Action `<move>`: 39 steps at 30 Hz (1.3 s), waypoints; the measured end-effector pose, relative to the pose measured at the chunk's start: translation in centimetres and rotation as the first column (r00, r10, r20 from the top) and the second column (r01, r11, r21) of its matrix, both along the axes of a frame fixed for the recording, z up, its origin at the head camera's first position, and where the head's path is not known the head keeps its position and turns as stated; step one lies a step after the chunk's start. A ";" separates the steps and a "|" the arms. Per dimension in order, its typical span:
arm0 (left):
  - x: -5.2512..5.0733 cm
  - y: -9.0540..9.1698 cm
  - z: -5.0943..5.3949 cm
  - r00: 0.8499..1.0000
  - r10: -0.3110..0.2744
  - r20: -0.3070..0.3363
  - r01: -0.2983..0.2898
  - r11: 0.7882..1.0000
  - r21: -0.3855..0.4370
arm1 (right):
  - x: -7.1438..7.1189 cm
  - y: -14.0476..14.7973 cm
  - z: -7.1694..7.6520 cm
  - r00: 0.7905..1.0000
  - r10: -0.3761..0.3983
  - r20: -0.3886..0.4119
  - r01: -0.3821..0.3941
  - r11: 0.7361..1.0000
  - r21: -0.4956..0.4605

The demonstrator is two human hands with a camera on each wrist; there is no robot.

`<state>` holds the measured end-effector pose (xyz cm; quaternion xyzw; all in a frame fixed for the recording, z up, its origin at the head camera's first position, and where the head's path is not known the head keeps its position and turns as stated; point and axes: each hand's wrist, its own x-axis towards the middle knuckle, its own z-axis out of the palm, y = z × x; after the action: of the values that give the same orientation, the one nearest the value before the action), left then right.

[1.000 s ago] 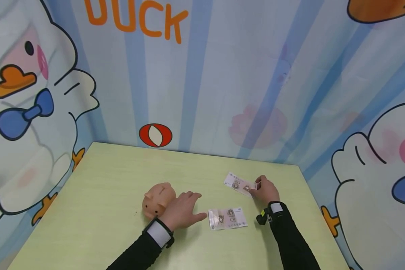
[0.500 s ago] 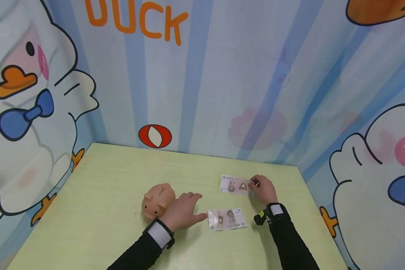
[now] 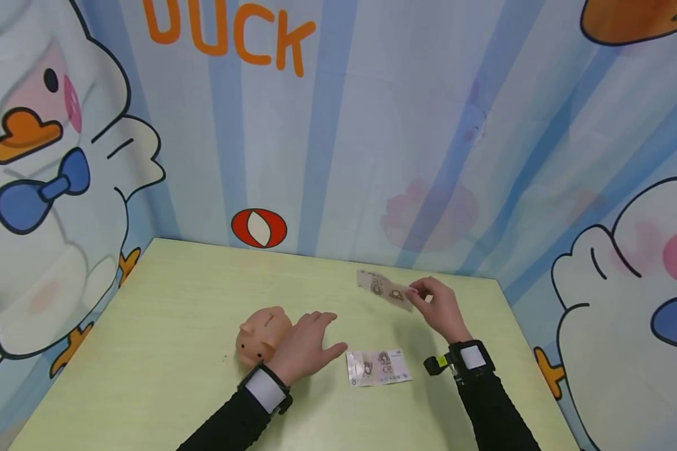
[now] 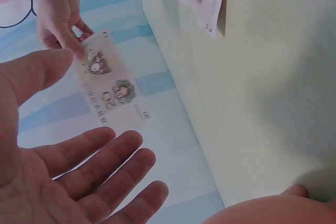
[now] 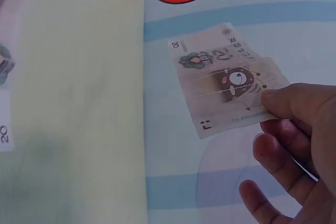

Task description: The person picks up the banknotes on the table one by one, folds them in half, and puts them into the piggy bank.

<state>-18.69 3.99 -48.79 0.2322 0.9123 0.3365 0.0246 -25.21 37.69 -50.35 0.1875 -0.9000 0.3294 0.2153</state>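
Note:
My right hand [image 3: 441,308] pinches one end of a pale pink play banknote [image 3: 385,290] between thumb and fingers, raised above the table. In the right wrist view the held banknote [image 5: 226,80] bears a cartoon figure and the number 20. My left hand [image 3: 306,347] lies beside a peach piggy bank [image 3: 262,335], fingers extended and spread; whether it touches the bank is hard to tell. The bank's top slot shows, while the hand covers part of its side. Another similar banknote [image 3: 378,368] lies flat on the table between my hands, near the left thumb.
The pale yellow table [image 3: 203,275] carries these things. A blue-striped curtain [image 3: 338,156] with printed ducks stands along its back and sides. Small dark specks lie left of the piggy bank.
My right hand has lifted the far banknote off the table, after it was turned and shifted left. The left hand, piggy bank and the other banknote stay in place.

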 end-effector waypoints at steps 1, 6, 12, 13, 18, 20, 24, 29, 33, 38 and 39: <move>-0.1 0.0 0.1 1.000 0.008 -0.007 -0.008 1.000 0.020 | 0.7 -0.7 1.4 1.000 -0.002 0.007 0.002 1.000 0.000; -0.5 -0.1 0.8 0.996 0.070 -0.063 -0.063 0.992 0.113 | 2.7 -2.2 4.9 0.999 -0.003 0.037 0.003 1.000 -0.001; -0.9 -0.5 2.3 0.972 0.186 -0.146 -0.145 0.955 0.257 | 2.3 -1.9 4.3 0.985 0.171 -0.038 -0.174 0.979 -0.104; -1.0 -0.6 2.5 0.967 0.201 -0.158 -0.151 0.948 0.279 | 2.6 -2.1 4.6 0.983 0.180 -0.029 -0.183 0.978 -0.105; -1.4 -1.0 2.9 0.956 0.228 -0.184 -0.141 0.909 0.392 | 5.0 -4.3 8.1 0.987 0.155 0.035 -0.152 0.986 -0.074; -1.6 -1.1 2.9 0.957 0.224 -0.183 -0.126 0.891 0.435 | 5.3 -4.6 8.5 0.985 0.166 0.050 -0.161 0.984 -0.081; -1.6 -1.2 2.9 0.958 0.221 -0.184 -0.106 0.865 0.490 | 5.4 -5.0 9.0 0.976 0.209 0.068 -0.200 0.973 -0.113; -1.3 -1.4 3.1 0.948 0.229 -0.223 -0.078 0.842 0.533 | 5.5 -5.4 9.3 0.968 0.235 0.088 -0.222 0.966 -0.132; -0.9 -1.6 3.4 0.947 0.221 -0.233 -0.054 0.826 0.561 | 5.5 -5.4 9.1 0.973 0.208 0.102 -0.194 0.972 -0.131; -0.8 -1.9 3.3 0.962 0.213 -0.169 -0.072 0.797 0.600 | 5.5 -5.8 8.9 0.973 0.194 0.123 -0.174 0.973 -0.153; -0.8 -1.9 3.2 0.966 0.213 -0.148 -0.081 0.790 0.608 | 5.4 -5.9 8.8 0.973 0.195 0.127 -0.175 0.972 -0.157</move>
<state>-19.45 2.06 -45.56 0.1901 0.7727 0.5807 -0.1719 -19.78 31.80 -41.51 0.2307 -0.8652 0.4251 0.1324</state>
